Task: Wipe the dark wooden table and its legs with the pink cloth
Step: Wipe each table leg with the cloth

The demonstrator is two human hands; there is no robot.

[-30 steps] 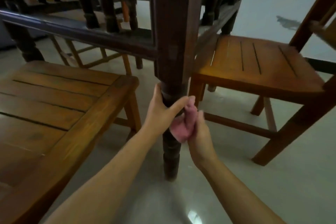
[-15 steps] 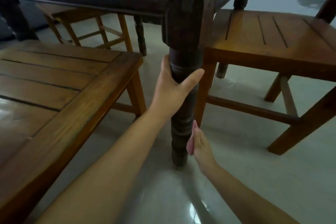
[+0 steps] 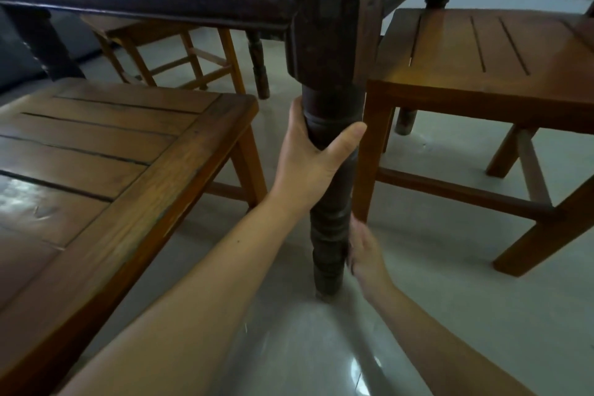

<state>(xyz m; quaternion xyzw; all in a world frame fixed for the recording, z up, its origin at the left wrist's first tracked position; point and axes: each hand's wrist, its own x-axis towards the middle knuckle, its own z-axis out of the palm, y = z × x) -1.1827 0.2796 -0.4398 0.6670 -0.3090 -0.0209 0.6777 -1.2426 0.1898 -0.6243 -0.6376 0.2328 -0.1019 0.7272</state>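
At frame centre, the left hand (image 3: 308, 167) grips the dark table leg (image 3: 331, 202); lower down, the right hand (image 3: 366, 254) lies against it, grip unclear.

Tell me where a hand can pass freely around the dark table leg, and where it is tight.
Left of the dark turned wooden table leg, bare grey floor runs to the brown slatted bench; near the camera the floor is open too. On the right it is crowded: the orange-brown chair's leg stands close beside the table leg, with the right hand below it. The left hand grips higher up.
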